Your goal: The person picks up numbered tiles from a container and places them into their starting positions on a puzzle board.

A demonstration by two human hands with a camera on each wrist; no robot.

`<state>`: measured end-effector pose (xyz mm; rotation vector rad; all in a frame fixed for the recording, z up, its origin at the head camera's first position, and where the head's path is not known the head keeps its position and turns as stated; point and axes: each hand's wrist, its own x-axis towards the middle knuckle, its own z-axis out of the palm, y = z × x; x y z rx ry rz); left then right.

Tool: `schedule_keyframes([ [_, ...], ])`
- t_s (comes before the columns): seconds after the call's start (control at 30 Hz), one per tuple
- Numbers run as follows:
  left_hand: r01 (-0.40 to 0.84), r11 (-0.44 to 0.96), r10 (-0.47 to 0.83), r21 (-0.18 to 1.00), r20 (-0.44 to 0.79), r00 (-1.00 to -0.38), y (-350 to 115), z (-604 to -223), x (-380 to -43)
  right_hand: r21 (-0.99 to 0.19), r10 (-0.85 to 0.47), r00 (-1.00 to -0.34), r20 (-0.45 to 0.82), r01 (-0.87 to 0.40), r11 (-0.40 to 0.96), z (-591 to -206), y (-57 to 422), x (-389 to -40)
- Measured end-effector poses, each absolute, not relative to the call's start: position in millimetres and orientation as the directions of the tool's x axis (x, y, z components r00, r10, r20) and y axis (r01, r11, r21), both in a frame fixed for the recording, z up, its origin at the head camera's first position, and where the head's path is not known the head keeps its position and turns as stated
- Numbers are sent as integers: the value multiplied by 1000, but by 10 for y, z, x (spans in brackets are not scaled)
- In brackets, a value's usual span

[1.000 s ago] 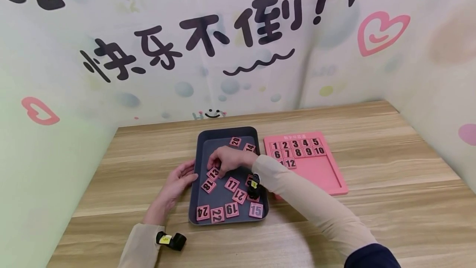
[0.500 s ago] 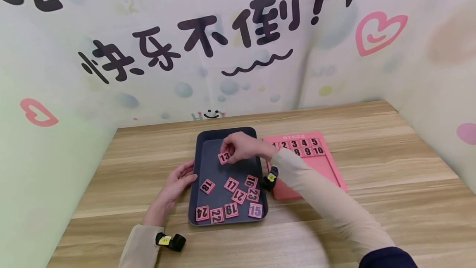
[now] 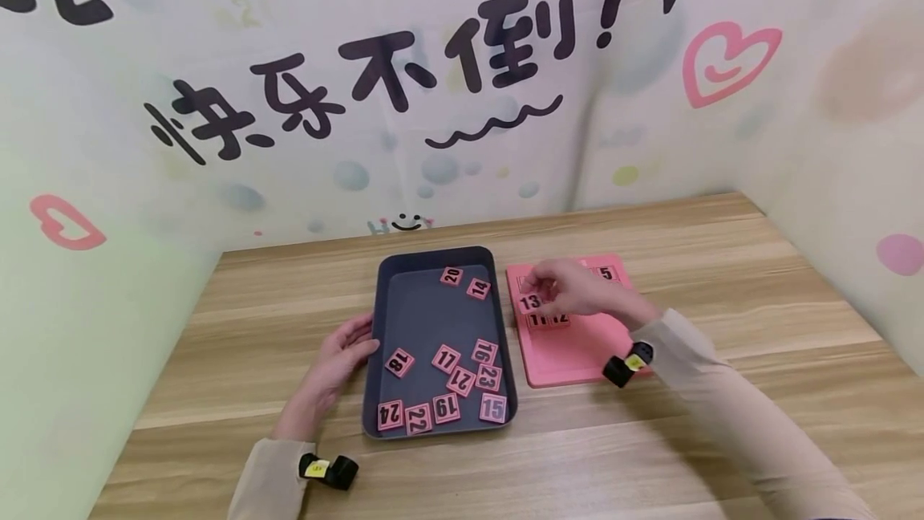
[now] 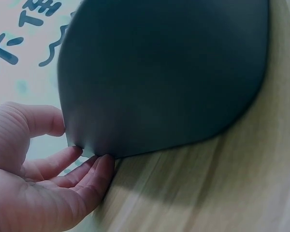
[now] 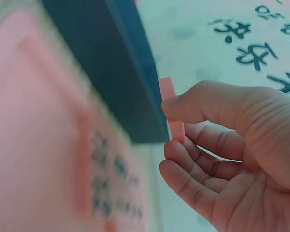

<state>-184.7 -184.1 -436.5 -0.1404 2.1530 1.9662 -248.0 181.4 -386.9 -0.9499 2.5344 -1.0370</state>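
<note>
My right hand [image 3: 573,287] pinches the number tile marked 13 [image 3: 530,303] above the left side of the pink puzzle board [image 3: 588,351]. In the right wrist view, the tile [image 5: 176,129] stands edge-on between thumb and fingers. Tiles 11 and 12 [image 3: 549,319] show just below it; tile 5 [image 3: 606,274] shows at the top right, and the hand covers most of the other board tiles. At the dark tray's [image 3: 372,392] left side, my left hand [image 3: 339,359] holds the rim and outer wall with thumb and fingertips.
Loose tiles lie in the tray: 20 [image 3: 451,275] and 14 [image 3: 479,288] near its far end, 18 [image 3: 399,362] at the left, several more toward the near end. Tray and board stand side by side on a wooden table [image 3: 289,287], before a printed wall cloth [image 3: 433,143].
The right hand has lifted tile 13 out of the tray and carried it rightward over the board. The left hand has stayed at the tray's side.
</note>
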Motion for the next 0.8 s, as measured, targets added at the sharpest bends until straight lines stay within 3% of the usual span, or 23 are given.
schedule_keyframes([
  [0.33,-220,107,73,970,-228,-971,-1833,-4369,-1847,-658,-611,-790,40,-481,579,-4073,2335,-2289],
  [0.8,-226,110,74,968,-235,-969,-1836,-4368,-1849,-682,-543,-840,-12,-390,619,-4207,2452,-2258],
])
